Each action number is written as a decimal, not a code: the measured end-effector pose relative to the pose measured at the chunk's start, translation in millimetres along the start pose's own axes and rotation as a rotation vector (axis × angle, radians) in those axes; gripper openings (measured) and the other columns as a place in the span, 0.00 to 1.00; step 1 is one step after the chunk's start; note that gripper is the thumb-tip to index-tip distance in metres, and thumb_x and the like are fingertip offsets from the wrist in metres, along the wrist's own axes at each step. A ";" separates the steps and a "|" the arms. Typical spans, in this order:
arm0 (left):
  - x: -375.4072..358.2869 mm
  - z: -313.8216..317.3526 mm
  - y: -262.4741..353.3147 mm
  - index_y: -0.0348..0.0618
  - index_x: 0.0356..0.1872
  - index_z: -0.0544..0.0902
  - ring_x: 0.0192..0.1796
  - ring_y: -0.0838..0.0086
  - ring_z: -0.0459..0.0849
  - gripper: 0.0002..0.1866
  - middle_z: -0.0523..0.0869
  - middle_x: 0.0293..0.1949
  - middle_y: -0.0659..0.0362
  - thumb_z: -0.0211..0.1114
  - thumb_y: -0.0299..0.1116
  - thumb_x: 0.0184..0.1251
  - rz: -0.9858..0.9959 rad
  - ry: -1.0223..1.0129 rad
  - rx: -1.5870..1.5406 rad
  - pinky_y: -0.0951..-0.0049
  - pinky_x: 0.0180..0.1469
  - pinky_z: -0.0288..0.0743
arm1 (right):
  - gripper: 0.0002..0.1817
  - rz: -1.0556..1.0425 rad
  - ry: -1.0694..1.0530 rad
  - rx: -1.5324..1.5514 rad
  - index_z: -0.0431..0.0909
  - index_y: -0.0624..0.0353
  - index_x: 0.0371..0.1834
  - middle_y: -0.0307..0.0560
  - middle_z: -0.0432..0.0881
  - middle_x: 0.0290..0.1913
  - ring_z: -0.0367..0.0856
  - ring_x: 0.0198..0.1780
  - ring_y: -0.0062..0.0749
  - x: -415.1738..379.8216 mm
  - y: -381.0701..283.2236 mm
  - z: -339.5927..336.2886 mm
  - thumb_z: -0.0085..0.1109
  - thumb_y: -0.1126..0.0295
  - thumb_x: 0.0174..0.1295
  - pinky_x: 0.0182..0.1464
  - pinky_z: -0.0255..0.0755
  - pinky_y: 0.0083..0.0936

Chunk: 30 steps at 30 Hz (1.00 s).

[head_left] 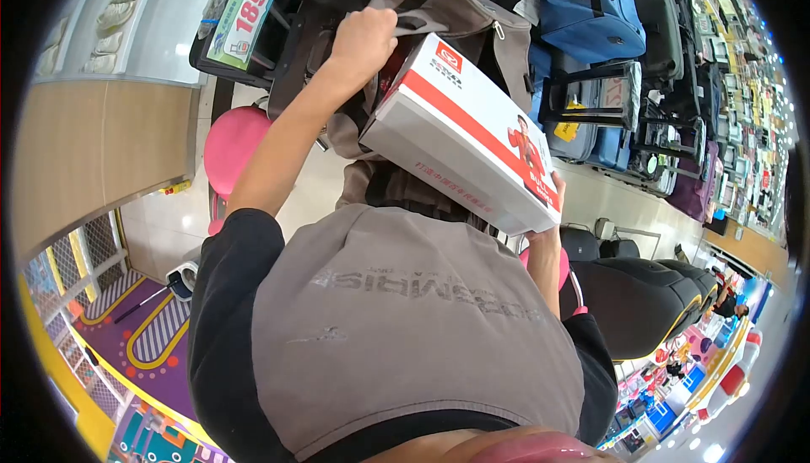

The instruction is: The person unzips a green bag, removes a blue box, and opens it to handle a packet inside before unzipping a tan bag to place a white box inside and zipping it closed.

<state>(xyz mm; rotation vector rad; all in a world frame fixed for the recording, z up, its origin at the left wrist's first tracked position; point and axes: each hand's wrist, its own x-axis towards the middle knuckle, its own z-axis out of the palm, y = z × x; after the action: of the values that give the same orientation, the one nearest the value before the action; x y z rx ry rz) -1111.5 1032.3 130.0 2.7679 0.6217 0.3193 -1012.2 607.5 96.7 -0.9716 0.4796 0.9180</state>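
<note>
A white shoe box (472,126) with a red stripe lies tilted in front of my chest, its far left end inside the mouth of a grey-brown bag (460,9). My right hand (550,214) grips the box by its lower right end, fingers partly hidden behind it. My left hand (364,41) is closed around the bag's edge, by what looks like a grey strap or handle (420,21). A zipper pull hangs at the bag's opening. The inside of the bag is mostly hidden by the box.
Several suitcases and a blue bag (591,9) stand behind on the right. Pink round stools (234,151) are close on both sides. A price sign (245,16) reading 189 is at the upper left, above a wooden counter (110,151). Black padded seats (629,303) sit at the right.
</note>
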 end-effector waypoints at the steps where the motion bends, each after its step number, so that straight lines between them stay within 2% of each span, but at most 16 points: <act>1: 1.1 -7.9 -0.1 0.36 0.37 0.83 0.41 0.45 0.87 0.13 0.87 0.33 0.42 0.71 0.33 0.55 -0.027 0.002 0.015 0.52 0.45 0.81 | 0.35 0.034 -0.082 0.042 0.67 0.58 0.71 0.55 0.83 0.60 0.86 0.55 0.42 1.0 -0.3 -7.6 0.47 0.45 0.68 0.55 0.83 0.41; 4: 1.9 -24.1 -4.8 0.37 0.44 0.85 0.43 0.47 0.87 0.16 0.88 0.36 0.42 0.70 0.34 0.56 -0.057 0.083 -0.014 0.53 0.47 0.81 | 0.37 -0.067 -0.072 0.065 0.65 0.57 0.73 0.54 0.81 0.62 0.85 0.57 0.43 -14.9 -0.1 3.2 0.45 0.44 0.68 0.57 0.82 0.42; 5: 2.1 -29.3 -1.6 0.39 0.47 0.85 0.44 0.48 0.87 0.17 0.88 0.38 0.43 0.69 0.34 0.57 -0.088 0.041 -0.017 0.54 0.49 0.81 | 0.39 -0.075 -0.075 0.078 0.62 0.57 0.75 0.56 0.77 0.67 0.80 0.64 0.47 -14.6 -1.0 -4.0 0.43 0.42 0.67 0.64 0.75 0.48; 9: -3.8 -33.8 32.6 0.39 0.48 0.85 0.43 0.48 0.87 0.17 0.88 0.38 0.43 0.67 0.34 0.57 -0.013 0.020 -0.068 0.53 0.49 0.80 | 0.42 -0.235 -0.250 0.180 0.57 0.58 0.79 0.56 0.67 0.75 0.68 0.73 0.54 6.3 17.1 4.3 0.38 0.42 0.66 0.74 0.62 0.54; 12: -7.2 -32.3 56.1 0.36 0.38 0.83 0.40 0.47 0.87 0.10 0.86 0.33 0.42 0.63 0.32 0.61 0.111 0.045 -0.122 0.50 0.45 0.79 | 0.42 -0.373 -0.069 0.092 0.57 0.57 0.78 0.55 0.70 0.73 0.72 0.70 0.49 24.8 53.5 65.7 0.36 0.38 0.69 0.71 0.66 0.48; 15: -8.1 -24.3 68.7 0.35 0.34 0.81 0.39 0.47 0.86 0.08 0.85 0.30 0.41 0.60 0.30 0.63 0.133 0.001 -0.140 0.50 0.44 0.79 | 0.39 -0.361 0.165 -0.072 0.59 0.54 0.74 0.48 0.78 0.62 0.77 0.63 0.40 49.9 89.9 97.3 0.40 0.35 0.71 0.61 0.72 0.40; 16: -7.6 -22.6 67.0 0.35 0.34 0.81 0.39 0.47 0.86 0.07 0.85 0.30 0.41 0.60 0.30 0.64 0.098 0.012 -0.124 0.50 0.44 0.79 | 0.38 -0.173 0.224 -0.200 0.58 0.53 0.75 0.47 0.78 0.60 0.77 0.62 0.36 41.1 88.9 105.1 0.45 0.38 0.72 0.59 0.73 0.38; 18: -6.1 -20.4 56.0 0.34 0.34 0.81 0.38 0.46 0.87 0.07 0.85 0.30 0.41 0.59 0.29 0.65 0.027 0.030 -0.094 0.51 0.43 0.79 | 0.40 -0.110 0.047 -0.390 0.63 0.55 0.72 0.46 0.72 0.67 0.70 0.68 0.34 25.6 89.4 118.1 0.47 0.35 0.69 0.62 0.69 0.45; 19: -6.1 -20.8 48.5 0.35 0.36 0.83 0.37 0.46 0.87 0.09 0.86 0.30 0.41 0.60 0.31 0.65 -0.023 0.005 -0.071 0.51 0.42 0.80 | 0.33 -0.093 -0.010 -0.504 0.67 0.58 0.68 0.46 0.76 0.60 0.74 0.60 0.30 0.5 79.9 124.6 0.57 0.46 0.70 0.58 0.71 0.41; 21: -9.7 -16.9 31.8 0.35 0.38 0.84 0.37 0.46 0.87 0.10 0.86 0.31 0.41 0.61 0.33 0.66 -0.065 0.095 -0.130 0.52 0.42 0.81 | 0.33 -0.154 -0.075 -0.900 0.67 0.61 0.69 0.45 0.80 0.55 0.76 0.59 0.29 1.9 58.6 94.4 0.64 0.54 0.67 0.54 0.75 0.40; 23: -15.7 -21.6 25.5 0.38 0.46 0.84 0.39 0.46 0.87 0.15 0.88 0.33 0.44 0.64 0.37 0.65 -0.172 0.065 -0.210 0.54 0.44 0.81 | 0.33 -0.662 0.063 -1.233 0.71 0.63 0.66 0.48 0.83 0.53 0.77 0.61 0.35 -10.1 51.4 89.6 0.74 0.69 0.57 0.57 0.74 0.39; 24: -21.4 -20.7 26.2 0.38 0.48 0.83 0.40 0.47 0.87 0.16 0.88 0.34 0.45 0.64 0.38 0.65 -0.208 0.091 -0.179 0.54 0.44 0.81 | 0.38 -1.125 0.119 -1.433 0.70 0.62 0.67 0.53 0.80 0.58 0.77 0.62 0.42 -7.3 45.8 97.4 0.77 0.69 0.51 0.63 0.68 0.41; 26: -30.5 -17.9 34.3 0.40 0.52 0.81 0.42 0.48 0.88 0.19 0.89 0.38 0.46 0.65 0.40 0.65 -0.272 0.152 -0.120 0.54 0.45 0.81 | 0.43 -1.371 -0.026 -1.716 0.70 0.58 0.68 0.54 0.76 0.64 0.73 0.66 0.46 -3.3 28.3 122.7 0.79 0.65 0.47 0.69 0.63 0.42; 27: -38.9 -20.8 44.8 0.42 0.59 0.75 0.50 0.50 0.85 0.26 0.86 0.47 0.46 0.67 0.42 0.63 -0.344 0.111 -0.124 0.54 0.50 0.80 | 0.44 -1.373 -0.154 -1.831 0.70 0.57 0.69 0.54 0.74 0.66 0.71 0.68 0.45 3.5 27.3 132.9 0.79 0.63 0.45 0.69 0.63 0.42; 28: -49.9 -19.1 51.3 0.42 0.63 0.71 0.57 0.50 0.80 0.31 0.80 0.53 0.44 0.69 0.43 0.62 -0.286 0.134 -0.072 0.53 0.53 0.78 | 0.46 -1.369 -0.286 -1.943 0.70 0.56 0.69 0.54 0.72 0.69 0.70 0.70 0.45 11.6 28.9 144.8 0.80 0.61 0.43 0.70 0.63 0.43; 30: -70.5 -1.3 60.3 0.41 0.66 0.68 0.61 0.50 0.75 0.35 0.77 0.55 0.43 0.69 0.44 0.61 -0.315 0.169 -0.064 0.53 0.56 0.77 | 0.48 -1.375 -0.433 -2.054 0.70 0.54 0.70 0.53 0.71 0.71 0.68 0.72 0.45 23.2 32.0 162.9 0.81 0.58 0.40 0.71 0.63 0.43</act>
<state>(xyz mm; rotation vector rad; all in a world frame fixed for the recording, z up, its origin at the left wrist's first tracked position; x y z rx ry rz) -1151.0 949.0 140.0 2.5464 1.0529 0.4947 -1033.1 766.1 146.9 -2.2312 -1.7759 -0.0560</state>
